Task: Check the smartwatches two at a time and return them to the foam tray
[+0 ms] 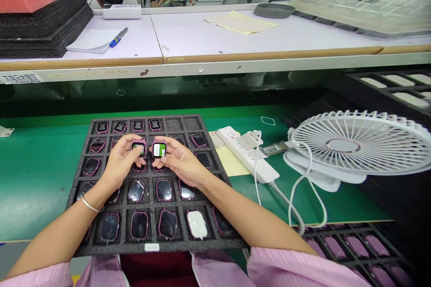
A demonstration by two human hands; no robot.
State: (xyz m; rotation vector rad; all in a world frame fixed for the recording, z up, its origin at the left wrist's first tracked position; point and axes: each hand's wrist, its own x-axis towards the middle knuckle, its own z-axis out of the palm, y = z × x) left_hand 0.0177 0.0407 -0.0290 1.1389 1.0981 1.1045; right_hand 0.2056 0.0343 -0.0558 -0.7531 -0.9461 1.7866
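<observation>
- Above the tray's [153,247] upper middle, toward twelve o'clock, the left hand [118,162] grips one watch [138,144] between thumb and fingers; the right hand [184,161] grips a second watch [159,149] just beside it, at three o'clock.
- Both held watches face up toward the wearer, screens lit white and green, long axes running roughly twelve to six.
- Four watches with lit text screens stand along the tray's far row, from eleven to twelve o'clock; the second leans toward one.
- Nearest row: four watches plainly visible, three dark-faced and one white-faced watch [197,224] at five o'clock; others are partly covered.
- Hands and forearms block several compartments, so no full count is possible; the left thumb covers part of its screen.
- Between two and three o'clock of the tray: one power strip [249,154], then one white fan [357,143].
- At four: purple pieces [357,245] in black compartments.
- At twelve: a shelf [188,36]; at eleven, stacked black foam [43,31].
</observation>
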